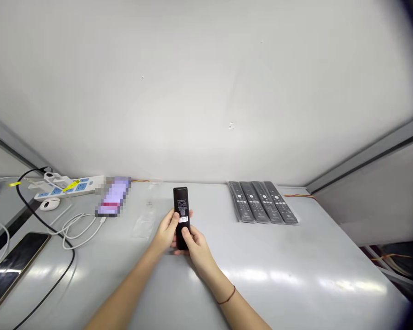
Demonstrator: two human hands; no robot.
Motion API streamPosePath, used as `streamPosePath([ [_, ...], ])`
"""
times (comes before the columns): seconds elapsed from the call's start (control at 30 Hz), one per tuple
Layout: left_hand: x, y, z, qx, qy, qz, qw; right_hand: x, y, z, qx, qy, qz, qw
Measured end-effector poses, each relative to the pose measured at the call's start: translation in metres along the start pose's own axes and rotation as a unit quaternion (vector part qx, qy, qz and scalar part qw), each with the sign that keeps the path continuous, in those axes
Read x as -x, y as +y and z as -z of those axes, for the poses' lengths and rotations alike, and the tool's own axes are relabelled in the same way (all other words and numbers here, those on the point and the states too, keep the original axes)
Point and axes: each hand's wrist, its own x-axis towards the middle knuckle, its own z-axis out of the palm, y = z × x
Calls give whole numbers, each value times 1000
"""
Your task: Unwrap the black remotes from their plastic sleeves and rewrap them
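Observation:
A black remote control [181, 199] is held above the table with its back toward me, showing printed text and a white label. My left hand [167, 229] grips its left side, the thumb lying on the back near the label. Lower down, my right hand [195, 243] holds the right side and bottom end, its thumb pressed on the lower back. The remote's button side faces away and is hidden. To the right, several remotes in clear plastic sleeves [261, 201] lie side by side, buttons up. A clear plastic bag [143, 224] lies flat left of my hands.
A white power strip [94, 184] with plugs stands at the back left, beside a phone with a lit, blurred screen [114, 197]. White cable [69, 233], a black cable [70, 261], a white earbud case [50, 204] and a dark phone [15, 266] occupy the left. A wall [206, 91] rises behind.

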Motion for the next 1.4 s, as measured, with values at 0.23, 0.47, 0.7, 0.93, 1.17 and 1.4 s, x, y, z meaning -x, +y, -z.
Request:
streamPosePath([
  [0.23,0,2,1,-69,-57,-29,996,1,-7,3,-17,4,46,999],
  [0.47,-1,6,1,-61,-57,-81,993,2,-19,2,-55,-19,13,998],
  [0.7,-7,15,1,-96,-7,-161,982,3,-30,18,-28,-58,-11,998],
  [0.93,-40,32,18,-299,74,-96,946,3,-29,29,229,39,83,969],
  [1.17,-49,16,17,-532,109,-99,834,4,-24,27,468,104,165,862],
  [1.4,-46,18,11,-647,121,-95,747,-4,-11,31,545,124,239,794],
])
